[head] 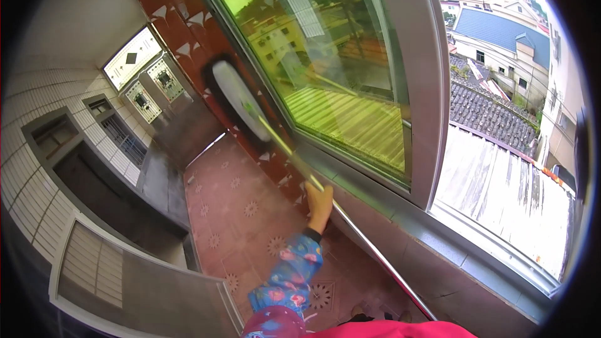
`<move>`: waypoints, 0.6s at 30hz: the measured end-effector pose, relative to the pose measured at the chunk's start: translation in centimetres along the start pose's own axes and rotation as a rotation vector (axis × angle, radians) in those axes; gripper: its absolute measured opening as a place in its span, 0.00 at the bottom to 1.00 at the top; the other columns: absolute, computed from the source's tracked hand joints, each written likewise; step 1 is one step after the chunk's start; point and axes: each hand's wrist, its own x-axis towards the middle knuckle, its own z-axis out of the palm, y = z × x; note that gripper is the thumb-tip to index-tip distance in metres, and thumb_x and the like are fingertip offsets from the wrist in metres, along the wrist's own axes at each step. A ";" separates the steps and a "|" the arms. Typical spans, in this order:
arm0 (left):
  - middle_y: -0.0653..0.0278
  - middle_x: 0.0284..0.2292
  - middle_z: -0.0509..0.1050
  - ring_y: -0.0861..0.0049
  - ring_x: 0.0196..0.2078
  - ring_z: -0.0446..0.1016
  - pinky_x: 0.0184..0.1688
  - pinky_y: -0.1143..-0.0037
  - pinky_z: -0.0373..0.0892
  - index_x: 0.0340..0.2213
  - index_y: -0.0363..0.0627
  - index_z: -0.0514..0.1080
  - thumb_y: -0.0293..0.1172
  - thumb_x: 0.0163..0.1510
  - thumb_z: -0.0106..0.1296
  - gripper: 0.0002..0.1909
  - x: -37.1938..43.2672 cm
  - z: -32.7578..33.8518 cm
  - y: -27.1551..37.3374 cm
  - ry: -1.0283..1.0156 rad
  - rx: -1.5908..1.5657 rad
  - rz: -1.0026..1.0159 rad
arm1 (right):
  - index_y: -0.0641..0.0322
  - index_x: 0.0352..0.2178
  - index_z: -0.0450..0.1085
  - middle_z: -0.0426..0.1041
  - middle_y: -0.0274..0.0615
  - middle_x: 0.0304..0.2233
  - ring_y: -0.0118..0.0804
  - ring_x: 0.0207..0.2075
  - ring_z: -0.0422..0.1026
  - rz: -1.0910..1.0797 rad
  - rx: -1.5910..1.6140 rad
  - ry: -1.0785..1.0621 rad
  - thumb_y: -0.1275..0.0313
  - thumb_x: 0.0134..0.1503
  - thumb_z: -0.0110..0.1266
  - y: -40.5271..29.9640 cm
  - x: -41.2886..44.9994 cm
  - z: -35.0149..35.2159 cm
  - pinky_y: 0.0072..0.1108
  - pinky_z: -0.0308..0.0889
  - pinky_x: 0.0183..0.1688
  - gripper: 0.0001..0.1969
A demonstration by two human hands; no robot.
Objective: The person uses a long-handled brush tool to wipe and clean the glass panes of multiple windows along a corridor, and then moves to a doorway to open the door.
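My left hand (320,202), in a blue floral oversleeve (293,272), is closed around the metal pole (364,237) of a flat mop. The mop's long white head with a dark, blurred fringe (240,98) is raised in front of the red patterned tile wall (197,14), beside the window frame. Whether it touches the tiles I cannot tell. From my hand the pole slants down to the bottom edge, near my pink garment (394,329). My right hand is out of view. Close by on the right is a green-tinted window pane (338,98) with reflections.
Below the window runs a tiled sill (422,232); its right part opens onto rooftops (497,188). A pale-framed screen panel (141,286) stands at lower left. Pink patterned floor tiles (235,206) lead to a double door (162,89). A dark doorway (112,188) is at left.
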 end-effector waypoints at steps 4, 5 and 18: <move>0.46 0.34 0.68 0.59 0.36 0.69 0.41 0.68 0.64 0.44 0.33 0.56 0.28 0.42 0.47 0.26 6.6 -1.4 11.9 -0.011 -0.102 0.039 | 0.67 0.20 0.69 0.68 0.53 0.16 0.40 0.17 0.68 -0.062 0.026 0.000 0.72 0.41 0.51 -6.2 0.7 -1.4 0.29 0.64 0.24 0.07; 0.47 0.34 0.69 0.60 0.36 0.69 0.41 0.68 0.64 0.43 0.33 0.58 0.27 0.41 0.47 0.25 9.0 -2.3 13.5 0.037 -0.061 0.166 | 0.67 0.20 0.69 0.68 0.53 0.16 0.40 0.17 0.68 -0.089 0.024 0.007 0.72 0.40 0.51 -8.6 1.4 -1.6 0.29 0.64 0.24 0.07; 0.47 0.33 0.67 0.54 0.35 0.67 0.43 0.68 0.62 0.41 0.32 0.56 0.27 0.41 0.45 0.23 9.0 -1.2 12.4 0.020 -0.115 0.114 | 0.67 0.20 0.69 0.64 0.37 0.13 0.23 0.19 0.62 0.019 -0.003 0.010 0.72 0.42 0.55 -10.5 0.8 -3.0 0.22 0.61 0.23 0.07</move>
